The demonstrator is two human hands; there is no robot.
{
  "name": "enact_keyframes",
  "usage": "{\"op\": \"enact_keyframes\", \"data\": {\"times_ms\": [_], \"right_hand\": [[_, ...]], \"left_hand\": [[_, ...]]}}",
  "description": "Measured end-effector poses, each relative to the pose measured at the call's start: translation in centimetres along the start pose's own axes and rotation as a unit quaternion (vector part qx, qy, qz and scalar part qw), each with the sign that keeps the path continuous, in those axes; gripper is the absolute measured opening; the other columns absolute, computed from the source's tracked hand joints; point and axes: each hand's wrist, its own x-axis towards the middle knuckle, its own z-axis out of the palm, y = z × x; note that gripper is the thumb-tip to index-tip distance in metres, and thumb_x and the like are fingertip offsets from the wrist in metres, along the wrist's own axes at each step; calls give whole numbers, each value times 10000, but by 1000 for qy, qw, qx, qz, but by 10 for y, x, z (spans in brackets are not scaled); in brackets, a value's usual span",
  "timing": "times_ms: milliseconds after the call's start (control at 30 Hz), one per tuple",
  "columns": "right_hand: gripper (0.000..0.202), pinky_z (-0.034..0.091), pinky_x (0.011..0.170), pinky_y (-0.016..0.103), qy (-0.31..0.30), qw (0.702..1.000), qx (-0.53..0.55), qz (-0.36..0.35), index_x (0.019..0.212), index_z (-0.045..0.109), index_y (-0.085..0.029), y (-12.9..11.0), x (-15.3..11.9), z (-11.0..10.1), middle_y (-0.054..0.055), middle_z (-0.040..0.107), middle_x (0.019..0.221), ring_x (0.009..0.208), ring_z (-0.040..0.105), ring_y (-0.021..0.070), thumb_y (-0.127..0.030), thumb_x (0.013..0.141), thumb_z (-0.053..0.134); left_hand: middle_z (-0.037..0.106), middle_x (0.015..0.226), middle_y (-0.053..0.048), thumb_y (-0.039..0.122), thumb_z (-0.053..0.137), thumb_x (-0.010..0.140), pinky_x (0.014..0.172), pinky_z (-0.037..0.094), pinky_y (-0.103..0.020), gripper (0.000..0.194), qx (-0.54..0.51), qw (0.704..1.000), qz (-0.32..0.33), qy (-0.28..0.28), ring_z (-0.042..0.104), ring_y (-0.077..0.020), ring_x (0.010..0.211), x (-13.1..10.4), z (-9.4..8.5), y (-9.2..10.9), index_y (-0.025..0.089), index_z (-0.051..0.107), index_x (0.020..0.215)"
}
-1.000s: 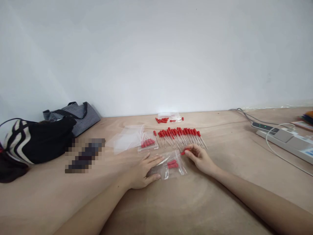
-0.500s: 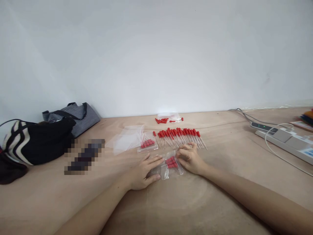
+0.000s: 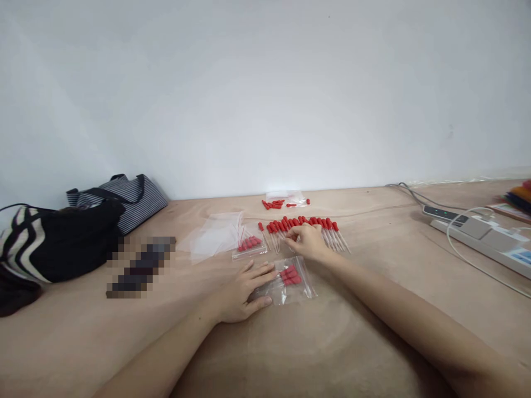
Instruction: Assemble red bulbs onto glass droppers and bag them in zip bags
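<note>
My left hand point(image 3: 246, 290) lies flat, fingers stretched out, on a clear zip bag point(image 3: 307, 290) and presses it to the table. Inside this bag several droppers with red bulbs point(image 3: 291, 275) lie side by side, their stems partly under my fingers. My right hand point(image 3: 309, 242) is over a row of loose droppers point(image 3: 334, 228) with red bulbs and clear stems. Its fingers are bent and a little apart, right at the stems, and it covers the middle of the row. No dropper shows lifted in it.
Left of the row is another zip bag point(image 3: 249, 246) with red-bulbed droppers, beside flat clear bags point(image 3: 213, 237). Loose red bulbs point(image 3: 272, 204) lie near the wall. At left are a striped bag point(image 3: 143, 202), a black bag point(image 3: 83, 240) and a blurred dark object point(image 3: 143, 265); at right, a power strip point(image 3: 493, 237).
My right hand has let go of the zip bag's right edge and moved forward and left onto the row of droppers. My left hand stays flat on the bag.
</note>
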Motion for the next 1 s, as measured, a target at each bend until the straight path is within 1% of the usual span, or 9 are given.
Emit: {"op": "enact_keyframes", "data": {"times_ms": [133, 300, 500, 600, 733, 800, 900, 933, 1000], "right_hand": [[226, 231, 829, 413, 0, 999, -43, 26, 757, 663, -239, -32, 38, 24, 40, 661, 831, 902, 513, 223, -363, 778, 476], [282, 229, 846, 444, -1, 993, -86, 77, 867, 659, -140, -54, 71, 50, 161, 619, 980, 999, 475, 295, -347, 743, 514], [213, 227, 868, 454, -8, 991, -73, 110, 858, 652, -96, -65, 82, 62, 199, 615, 962, 1006, 486, 317, -177, 707, 526], [190, 253, 855, 465, 8, 994, -33, 107, 844, 637, -103, -68, 80, 55, 202, 606, 966, 1014, 483, 321, -191, 736, 506], [236, 368, 761, 382, 40, 995, 60, 69, 856, 575, -125, -49, 66, 29, 142, 609, 890, 883, 546, 244, -287, 826, 406], [258, 406, 705, 303, 59, 991, 113, 41, 881, 523, -151, -27, 49, 14, 79, 599, 843, 795, 557, 171, -317, 865, 326], [244, 427, 617, 260, 100, 978, 181, 27, 961, 431, -168, 12, 11, -3, 26, 546, 772, 686, 541, 131, -353, 866, 304], [274, 423, 568, 258, 134, 954, 269, 18, 1015, 391, -177, 24, -3, -7, -8, 511, 710, 611, 521, 125, -387, 840, 369], [416, 413, 509, 252, 151, 907, 392, 21, 1112, 298, -218, 41, -29, -10, -64, 444, 650, 516, 483, 107, -426, 792, 464]], "left_hand": [[259, 1412, -16, 442, 389, 864, 1078, 80, -497, 498, -6, 1000, -2, 3, 212, -217, 1303, 0, 1, -1, 292, 288, 1329], [276, 1405, -32, 416, 411, 859, 1072, 98, -508, 501, -10, 1000, 4, 4, 233, -230, 1295, 0, 2, -1, 276, 300, 1327], [284, 1402, -35, 390, 447, 845, 1067, 111, -516, 506, -14, 1000, 1, 7, 235, -250, 1292, -1, -1, 3, 270, 318, 1320], [271, 1406, -33, 391, 435, 852, 1068, 105, -515, 507, -10, 1000, 1, 2, 226, -243, 1296, -1, -1, 3, 273, 302, 1327], [276, 1405, -25, 404, 425, 855, 1073, 101, -501, 505, -13, 1000, 8, 6, 244, -228, 1291, -1, 1, 0, 280, 297, 1328], [279, 1404, -19, 405, 427, 854, 1075, 97, -497, 503, -12, 1000, 7, 9, 248, -225, 1290, -1, 2, -1, 283, 299, 1325], [274, 1407, -15, 409, 419, 857, 1077, 94, -494, 502, -8, 1000, 4, 6, 245, -222, 1292, 0, 3, -2, 286, 295, 1327], [272, 1409, -14, 410, 416, 858, 1078, 94, -492, 502, -8, 1000, 5, 5, 243, -220, 1293, 0, 3, -2, 289, 290, 1329], [266, 1411, -9, 411, 412, 860, 1080, 92, -488, 502, -8, 1000, 10, 5, 236, -217, 1296, 0, 3, -1, 296, 282, 1331]]}}
